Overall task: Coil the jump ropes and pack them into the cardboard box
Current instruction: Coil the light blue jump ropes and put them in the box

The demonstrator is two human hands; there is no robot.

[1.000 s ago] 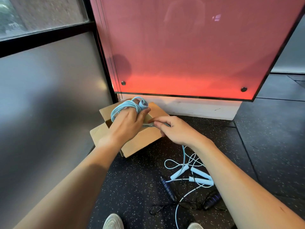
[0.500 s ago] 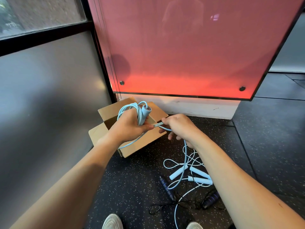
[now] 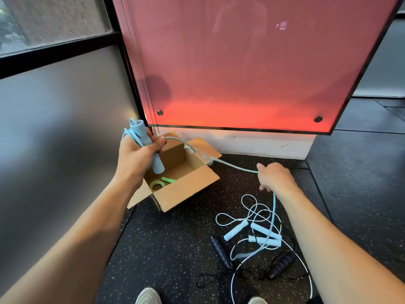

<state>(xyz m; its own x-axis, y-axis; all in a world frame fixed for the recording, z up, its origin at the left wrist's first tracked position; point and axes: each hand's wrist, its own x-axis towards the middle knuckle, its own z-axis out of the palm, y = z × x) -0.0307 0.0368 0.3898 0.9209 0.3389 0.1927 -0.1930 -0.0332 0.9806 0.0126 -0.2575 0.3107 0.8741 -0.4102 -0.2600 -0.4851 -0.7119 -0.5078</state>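
Where the right hand [image 3: 275,178] grips, the blue cord [image 3: 236,167] vanishes.

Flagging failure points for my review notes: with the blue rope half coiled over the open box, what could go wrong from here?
1. The blue rope runs from the left hand through the right hand down into the tangled pile on the floor; pulling may drag the other ropes along or tighten a knot.
2. The loops in the left hand look loose and could slip off.
3. The taut rope crosses the cardboard box flap and might tip or shift it.
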